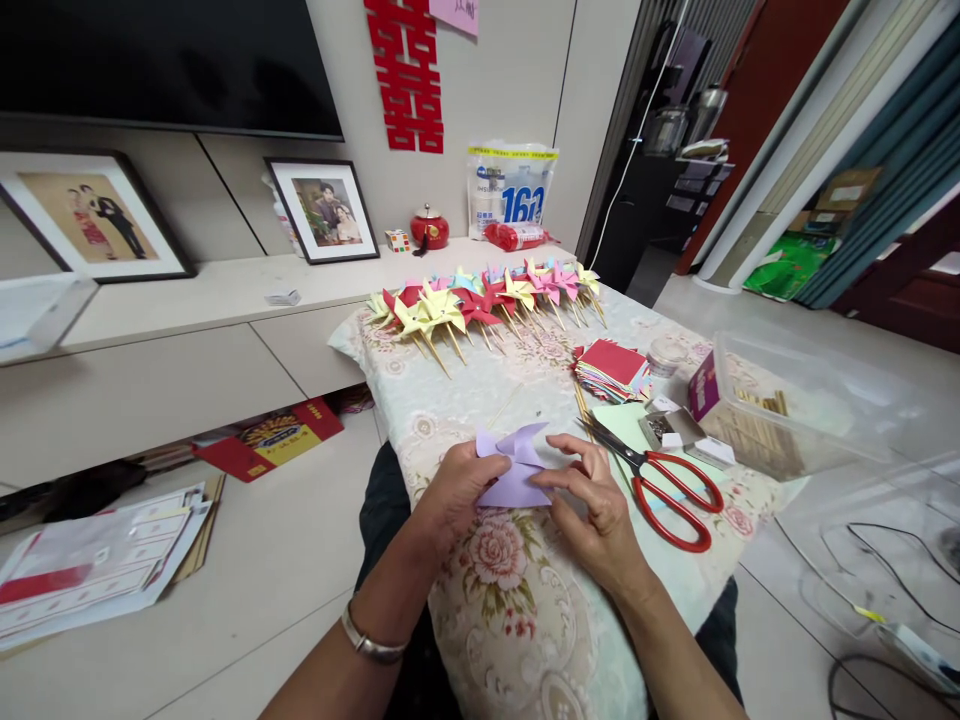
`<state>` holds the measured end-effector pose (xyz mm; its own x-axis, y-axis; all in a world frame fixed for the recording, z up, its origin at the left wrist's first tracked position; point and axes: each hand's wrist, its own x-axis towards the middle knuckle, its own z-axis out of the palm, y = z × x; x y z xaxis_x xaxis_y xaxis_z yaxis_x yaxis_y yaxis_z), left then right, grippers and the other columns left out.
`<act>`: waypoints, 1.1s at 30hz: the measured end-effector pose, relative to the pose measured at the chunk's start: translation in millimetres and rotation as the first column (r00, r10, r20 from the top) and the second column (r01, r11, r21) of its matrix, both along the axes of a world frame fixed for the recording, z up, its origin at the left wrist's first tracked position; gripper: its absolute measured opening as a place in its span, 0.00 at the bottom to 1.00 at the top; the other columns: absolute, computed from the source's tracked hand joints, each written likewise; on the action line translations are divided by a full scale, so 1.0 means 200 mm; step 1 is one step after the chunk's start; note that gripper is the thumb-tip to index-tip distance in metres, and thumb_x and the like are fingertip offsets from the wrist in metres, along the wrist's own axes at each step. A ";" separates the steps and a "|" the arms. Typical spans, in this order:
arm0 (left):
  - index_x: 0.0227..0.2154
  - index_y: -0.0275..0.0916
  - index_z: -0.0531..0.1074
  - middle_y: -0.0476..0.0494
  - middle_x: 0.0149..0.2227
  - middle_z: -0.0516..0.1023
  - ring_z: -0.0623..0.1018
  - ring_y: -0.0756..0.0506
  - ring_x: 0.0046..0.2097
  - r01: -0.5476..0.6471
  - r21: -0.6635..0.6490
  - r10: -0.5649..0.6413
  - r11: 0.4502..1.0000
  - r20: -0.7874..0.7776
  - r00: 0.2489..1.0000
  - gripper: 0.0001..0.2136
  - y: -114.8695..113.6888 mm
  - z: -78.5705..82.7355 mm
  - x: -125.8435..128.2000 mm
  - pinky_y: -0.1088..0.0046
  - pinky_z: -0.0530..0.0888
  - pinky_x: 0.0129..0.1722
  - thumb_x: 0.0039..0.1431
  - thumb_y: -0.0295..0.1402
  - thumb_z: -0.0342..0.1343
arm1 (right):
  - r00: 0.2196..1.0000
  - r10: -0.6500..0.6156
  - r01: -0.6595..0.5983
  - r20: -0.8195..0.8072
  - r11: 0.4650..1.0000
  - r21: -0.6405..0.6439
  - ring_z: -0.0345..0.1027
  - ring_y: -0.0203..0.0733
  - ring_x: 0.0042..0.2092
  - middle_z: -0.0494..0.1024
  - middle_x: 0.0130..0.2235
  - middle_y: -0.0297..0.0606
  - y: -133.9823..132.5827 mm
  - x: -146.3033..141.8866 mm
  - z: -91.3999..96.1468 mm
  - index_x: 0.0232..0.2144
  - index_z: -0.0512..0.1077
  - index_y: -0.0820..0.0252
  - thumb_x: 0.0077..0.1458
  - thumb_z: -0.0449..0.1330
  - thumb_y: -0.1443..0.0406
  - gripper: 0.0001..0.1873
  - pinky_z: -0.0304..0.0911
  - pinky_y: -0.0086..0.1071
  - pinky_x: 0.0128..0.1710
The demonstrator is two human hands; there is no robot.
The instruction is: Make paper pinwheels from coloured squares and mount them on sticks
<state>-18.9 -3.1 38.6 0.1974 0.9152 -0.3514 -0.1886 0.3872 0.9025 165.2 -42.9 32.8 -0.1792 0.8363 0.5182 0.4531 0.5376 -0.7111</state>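
A small square of purple paper (517, 488), with flaps folded in toward its middle, is held over the near part of the table. My left hand (459, 488) grips its left side, the thumb pressing on the folded flaps. At the paper's right edge is my right hand (592, 492), its thumb and a finger at a lower corner and the other fingers apart. Just right of that hand lie red-handled scissors (671, 492), blades partly open. Several finished paper pinwheels (480, 305) on sticks lie in rows across the far side.
A stack of coloured paper squares (613, 365) sits beyond the scissors. Small boxes of metal pins (664, 430) and a clear plastic bin (787, 420) with wooden sticks stand at the right. A white cabinet (225, 300) with framed photos runs along the wall.
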 end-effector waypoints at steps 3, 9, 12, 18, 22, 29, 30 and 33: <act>0.29 0.35 0.74 0.52 0.24 0.72 0.67 0.52 0.25 0.015 0.019 -0.015 1.000 0.004 1.000 0.09 0.00 -0.01 0.01 0.76 0.63 0.26 0.42 0.32 0.60 | 0.999 -0.009 0.010 0.053 1.000 -0.007 0.59 0.56 0.60 0.67 0.61 0.42 0.00 0.00 0.00 0.40 0.81 0.50 0.59 0.60 0.67 0.11 0.62 0.48 0.50; 0.30 0.34 0.76 0.51 0.25 0.74 0.69 0.50 0.26 0.042 0.076 -0.038 0.996 -0.054 0.998 0.09 -0.03 0.00 0.02 0.75 0.65 0.28 0.44 0.31 0.59 | 0.999 0.002 -0.001 0.046 1.000 -0.021 0.61 0.54 0.57 0.70 0.54 0.44 0.00 0.00 0.00 0.34 0.78 0.54 0.60 0.61 0.66 0.06 0.57 0.48 0.53; 0.28 0.34 0.75 0.52 0.24 0.73 0.68 0.51 0.25 0.036 0.081 -0.026 0.996 -0.122 0.992 0.07 -0.04 0.01 0.03 0.76 0.64 0.27 0.44 0.31 0.59 | 0.999 0.003 0.000 0.040 0.998 -0.067 0.62 0.53 0.55 0.71 0.50 0.44 0.01 -0.01 0.00 0.32 0.76 0.56 0.61 0.59 0.66 0.06 0.57 0.47 0.53; 0.27 0.34 0.76 0.51 0.24 0.71 0.67 0.50 0.26 0.071 0.129 -0.045 0.989 -0.195 0.980 0.08 -0.05 -0.01 0.05 0.76 0.63 0.25 0.44 0.32 0.58 | 1.000 -0.003 0.000 -0.020 0.988 -0.156 0.64 0.50 0.53 0.70 0.47 0.43 0.01 -0.01 -0.01 0.28 0.73 0.57 0.59 0.59 0.67 0.07 0.57 0.44 0.53; 0.26 0.34 0.75 0.51 0.23 0.69 0.65 0.50 0.27 0.100 0.150 -0.059 0.984 -0.257 0.965 0.08 -0.05 -0.02 0.07 0.76 0.62 0.24 0.43 0.32 0.57 | 0.998 -0.003 -0.009 -0.062 0.980 -0.200 0.66 0.49 0.51 0.71 0.46 0.42 0.02 -0.02 -0.03 0.27 0.72 0.57 0.57 0.59 0.68 0.07 0.59 0.40 0.50; 0.23 0.36 0.71 0.51 0.23 0.66 0.63 0.50 0.26 0.081 0.155 -0.033 0.985 -0.291 0.956 0.06 -0.06 -0.03 0.09 0.75 0.60 0.24 0.41 0.33 0.56 | 0.995 -0.016 -0.009 -0.098 0.968 -0.252 0.69 0.46 0.47 0.72 0.44 0.41 0.03 -0.02 -0.03 0.25 0.71 0.58 0.54 0.59 0.70 0.06 0.60 0.37 0.46; 0.23 0.36 0.71 0.51 0.23 0.67 0.63 0.50 0.26 0.083 0.153 -0.035 0.985 -0.293 0.955 0.06 -0.06 -0.03 0.09 0.75 0.60 0.24 0.41 0.33 0.56 | 0.995 -0.016 -0.009 -0.098 0.967 -0.256 0.69 0.46 0.47 0.72 0.43 0.41 0.03 -0.02 -0.03 0.25 0.71 0.58 0.53 0.59 0.70 0.06 0.60 0.37 0.46; 0.23 0.36 0.70 0.51 0.23 0.67 0.63 0.50 0.26 0.089 0.152 -0.040 0.984 -0.296 0.954 0.06 -0.07 -0.02 0.09 0.75 0.60 0.24 0.41 0.33 0.55 | 0.995 -0.019 -0.009 -0.101 0.964 -0.265 0.69 0.45 0.46 0.72 0.42 0.41 0.03 -0.02 -0.03 0.24 0.70 0.58 0.53 0.58 0.70 0.06 0.60 0.36 0.45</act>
